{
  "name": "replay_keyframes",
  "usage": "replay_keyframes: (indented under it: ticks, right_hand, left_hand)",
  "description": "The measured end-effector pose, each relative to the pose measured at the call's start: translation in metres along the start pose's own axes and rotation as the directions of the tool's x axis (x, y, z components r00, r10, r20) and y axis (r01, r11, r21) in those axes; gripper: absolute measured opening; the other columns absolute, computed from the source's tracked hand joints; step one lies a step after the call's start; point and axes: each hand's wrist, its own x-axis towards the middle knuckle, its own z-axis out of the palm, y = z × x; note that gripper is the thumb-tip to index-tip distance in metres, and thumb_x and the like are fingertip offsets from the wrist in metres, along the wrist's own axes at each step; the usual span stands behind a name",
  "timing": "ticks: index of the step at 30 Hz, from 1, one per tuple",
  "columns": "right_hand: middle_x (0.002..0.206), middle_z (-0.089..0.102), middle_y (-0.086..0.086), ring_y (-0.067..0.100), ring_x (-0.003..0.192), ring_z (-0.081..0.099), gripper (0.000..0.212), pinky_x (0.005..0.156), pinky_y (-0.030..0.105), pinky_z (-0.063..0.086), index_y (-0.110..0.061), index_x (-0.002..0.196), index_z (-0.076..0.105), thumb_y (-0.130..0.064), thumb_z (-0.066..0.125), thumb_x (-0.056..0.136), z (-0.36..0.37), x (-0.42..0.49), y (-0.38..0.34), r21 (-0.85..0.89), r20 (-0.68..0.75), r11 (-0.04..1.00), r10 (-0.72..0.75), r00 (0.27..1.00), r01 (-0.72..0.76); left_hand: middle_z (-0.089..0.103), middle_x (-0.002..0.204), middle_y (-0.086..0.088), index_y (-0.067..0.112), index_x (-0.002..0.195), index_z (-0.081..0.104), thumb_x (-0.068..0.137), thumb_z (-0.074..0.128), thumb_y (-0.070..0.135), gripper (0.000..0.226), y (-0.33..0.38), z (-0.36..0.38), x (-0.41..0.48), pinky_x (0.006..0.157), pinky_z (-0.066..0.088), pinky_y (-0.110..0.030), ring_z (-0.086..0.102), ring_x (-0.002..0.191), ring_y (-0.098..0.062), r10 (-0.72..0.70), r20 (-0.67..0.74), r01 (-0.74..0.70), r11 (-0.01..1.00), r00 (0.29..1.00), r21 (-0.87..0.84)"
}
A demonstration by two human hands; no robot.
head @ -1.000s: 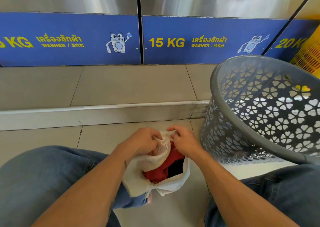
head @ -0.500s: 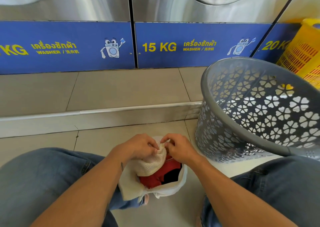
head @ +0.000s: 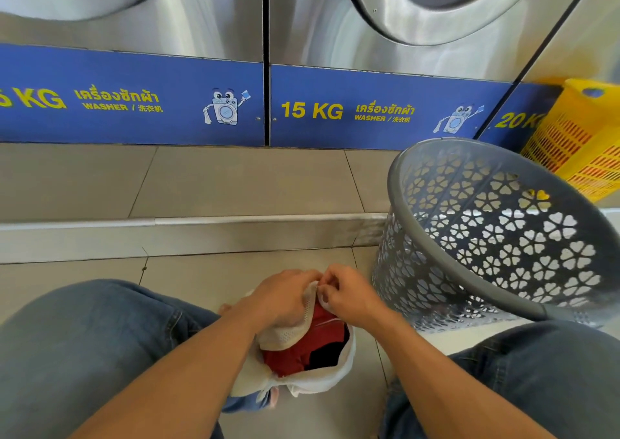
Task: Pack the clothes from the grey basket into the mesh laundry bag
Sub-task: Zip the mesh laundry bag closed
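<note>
A white mesh laundry bag sits on the floor between my knees, its mouth partly open. Red cloth and something black show inside it. My left hand grips the bag's upper edge. My right hand pinches the same edge right beside it, fingertips almost touching the left hand's. The grey basket, with flower-shaped holes, stands tilted at the right. The part of its inside that shows holds no clothes.
Two steel washers with blue panels fill the back, behind a raised tiled step. A yellow plastic basket stands at the far right behind the grey one. My jeans-clad knees frame the bag on both sides.
Both hands have stayed on the bag's top edge, drawing closer together. The view has tilted up, showing more of the washers and the yellow basket.
</note>
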Motion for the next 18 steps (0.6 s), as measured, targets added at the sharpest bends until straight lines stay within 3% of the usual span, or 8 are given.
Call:
replay_keyframes:
  ticks: [6, 14, 18]
  right_hand:
    - [0.062, 0.065, -0.008, -0.003, 0.052, 0.057, 0.025, 0.049, 0.015, 0.043, -0.024, 0.068, 0.066, -0.006, 0.071, 0.085, 0.000, -0.006, 0.007, 0.021, -0.055, 1.000, 0.017, 0.998, -0.016]
    - [0.060, 0.066, -0.004, 0.006, 0.056, 0.058, 0.022, 0.056, 0.030, 0.051, -0.021, 0.065, 0.066, -0.008, 0.072, 0.081, 0.008, -0.005, -0.001, 0.078, -0.090, 0.997, -0.001, 0.996, 0.008]
    - [0.064, 0.067, 0.003, 0.004, 0.055, 0.055, 0.018, 0.051, 0.021, 0.047, -0.017, 0.069, 0.066, -0.008, 0.071, 0.084, 0.009, -0.004, -0.010, 0.107, -0.089, 0.994, -0.006, 0.996, 0.016]
  left_hand:
    - [0.064, 0.121, 0.003, 0.034, 0.116, 0.065, 0.086, 0.055, 0.025, 0.032, -0.006, 0.005, 0.006, 0.088, 0.050, -0.035, 0.059, 0.106, -0.020, -0.036, -0.077, 0.034, 0.999, 0.996, -0.033]
    - [0.071, 0.104, 0.006, 0.032, 0.095, 0.073, 0.082, 0.052, 0.027, 0.026, -0.016, -0.003, 0.009, 0.082, 0.052, -0.037, 0.063, 0.095, -0.019, -0.115, -0.218, 0.090, 0.988, 0.969, -0.124]
    - [0.071, 0.093, 0.011, 0.034, 0.085, 0.074, 0.080, 0.055, 0.027, 0.021, -0.021, -0.010, 0.012, 0.079, 0.053, -0.036, 0.063, 0.088, -0.015, -0.201, -0.209, 0.148, 0.959, 0.957, -0.242]
